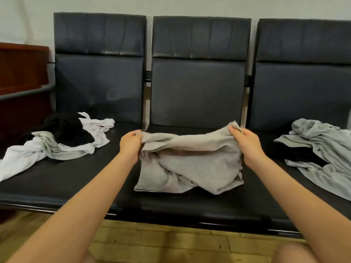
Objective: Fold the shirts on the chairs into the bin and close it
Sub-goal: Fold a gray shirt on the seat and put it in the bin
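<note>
Both hands, left hand [131, 144] and right hand [246, 144], pinch the crumpled grey shirt [190, 162].

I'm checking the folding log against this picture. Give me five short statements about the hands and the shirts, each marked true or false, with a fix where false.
1. Both hands grip the grey shirt. True: left hand, right hand.
2. The grey shirt lies on the middle seat. True.
3. It is already folded flat. False: it is rumpled.
4. The left-seat pile is all white. False: black and grey pieces too.
5. A bin stands on the right seat. False: only light grey clothes; no bin in view.
</note>
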